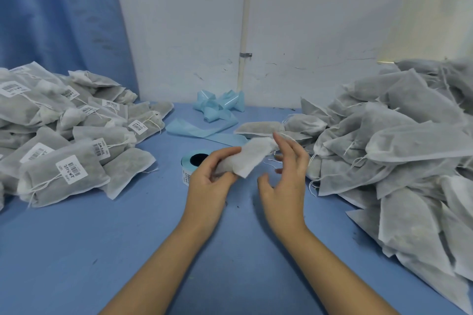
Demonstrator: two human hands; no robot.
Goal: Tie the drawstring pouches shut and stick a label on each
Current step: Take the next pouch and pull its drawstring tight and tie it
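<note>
Head view looks down on a flat blue surface (128, 238) that fills the bottom of the frame and runs back into a corner of the room. Small dark crumbs lie on it here and there.

In the middle of the frame, the left hand (210, 181) curls its fingers and thumb round one small grey-white cloth drawstring pouch (252, 158) and holds it up off the surface. The right hand (284, 181) is just beside the pouch's far end, with its fingers loose and spread apart. I cannot tell if it touches the thin string.

Right behind the left hand sits a pale blue roll of white barcode labels (195, 160) with a dark hole in the middle.

On the left of the frame is a heap of tied grey pouches with white labels stuck on (64, 130). On the right is a bigger heap of grey pouches with no labels (399, 140), and it runs down to the lower right corner. One flat grey pouch (258, 127) lies alone between the heaps.

At the back, in the middle, a long pale blue paper strip (217, 107) lies curled and tangled.

Behind it all is a white wall (320, 20) with little cracks and marks. A thin cream pipe (245, 20) runs up the corner, held by a small metal clip (245, 55). A blue cloth curtain (58, 13) hangs in the upper left.
</note>
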